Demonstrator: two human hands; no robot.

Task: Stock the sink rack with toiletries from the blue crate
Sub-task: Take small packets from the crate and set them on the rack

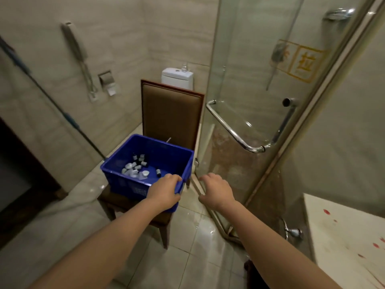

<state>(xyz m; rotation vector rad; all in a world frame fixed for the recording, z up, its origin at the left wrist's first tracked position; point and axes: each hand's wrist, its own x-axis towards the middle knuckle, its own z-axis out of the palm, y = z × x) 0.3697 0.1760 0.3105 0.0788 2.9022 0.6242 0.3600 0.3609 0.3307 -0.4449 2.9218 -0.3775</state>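
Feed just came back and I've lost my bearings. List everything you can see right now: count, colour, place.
blue crate: one, blue, on the chair seat
toiletry bottles: roughly a dozen, too small to count exactly, white and dark, loose on the crate's bottom
chair: one, brown, in front of the toilet
toilet: one, white, behind the chair back
shower door: one, clear glass with a chrome handle, right of the chair
paper holder: one, metal, on the left wall
mop: one, dark pole with blue parts, leaning at the left wall
counter: one, white with red spots, far right
left hand: grips the crate's near rim
right hand: holds nothing, right of the crate
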